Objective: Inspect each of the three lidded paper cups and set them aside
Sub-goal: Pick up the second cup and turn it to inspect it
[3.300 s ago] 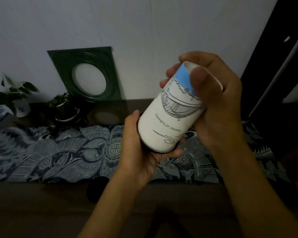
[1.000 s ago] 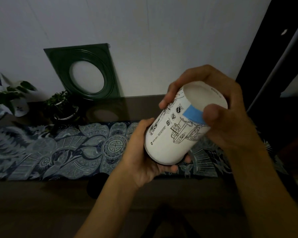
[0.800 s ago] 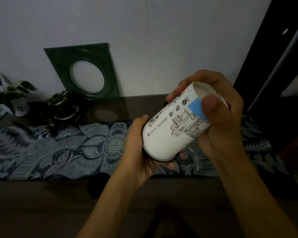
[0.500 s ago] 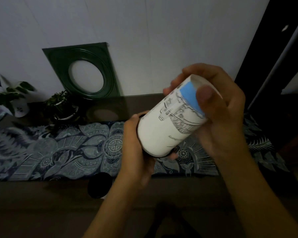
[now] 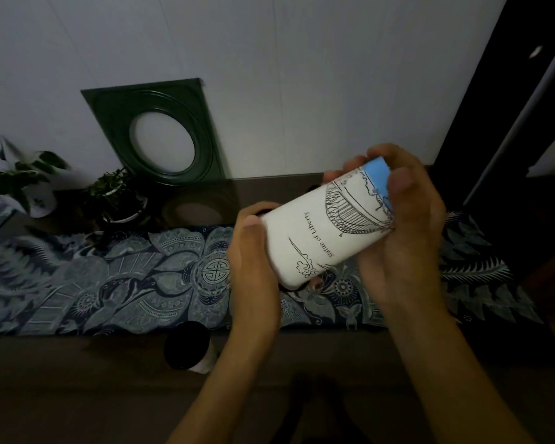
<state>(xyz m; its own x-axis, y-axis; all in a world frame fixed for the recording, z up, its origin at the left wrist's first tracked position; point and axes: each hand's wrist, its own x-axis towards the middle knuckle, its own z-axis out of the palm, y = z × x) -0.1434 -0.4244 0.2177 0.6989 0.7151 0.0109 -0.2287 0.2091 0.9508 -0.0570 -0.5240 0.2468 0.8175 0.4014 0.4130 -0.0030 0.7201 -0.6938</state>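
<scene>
We hold a white paper cup printed with black line drawings and a blue patch (image 5: pixel 327 232) in the air above the dark patterned cloth runner (image 5: pixel 109 277) that lies along the brown table (image 5: pixel 77 379), toward its right end. The cup is tipped nearly on its side, its narrow base up and to the right, its wide end down and to the left. Our left hand (image 5: pixel 253 267) is wrapped around that lower end, thumb pressed on the cup wall, so the black lid is mostly hidden behind it. Our right hand (image 5: pixel 404 225) is curled over the base, thumb lying across the blue patch. A second cup with a black lid (image 5: pixel 186 349) stands upright near the table's front edge, just left of our left forearm; whether it is already inspected we cannot tell. We see no third cup. We judge the task to be mid-way at most: this cup is under inspection and not yet set down, and at least one more remains to account for.
</scene>
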